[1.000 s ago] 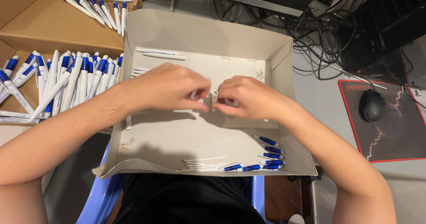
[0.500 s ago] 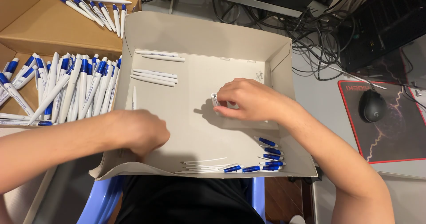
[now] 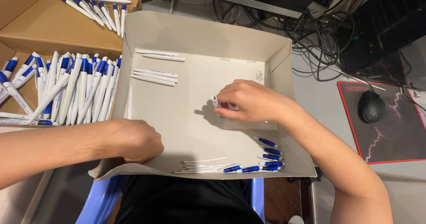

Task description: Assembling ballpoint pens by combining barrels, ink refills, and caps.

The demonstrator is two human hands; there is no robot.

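I am seeing a brown box (image 3: 26,24) of blue-and-white pens (image 3: 75,88) sitting far left. My left hand (image 3: 135,139) is curling over the grey tray's (image 3: 199,33) near edge; I cannot tell if it is holding anything. My right hand (image 3: 248,100) is pinching a white pen barrel (image 3: 215,103) mid-tray. A mouse (image 3: 371,106) is lying on its mat at the right.

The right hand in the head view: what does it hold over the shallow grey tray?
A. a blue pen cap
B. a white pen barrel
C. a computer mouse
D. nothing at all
B. The right hand pinches a short white pen barrel, whose open end sticks out from the fingers, above the tray.
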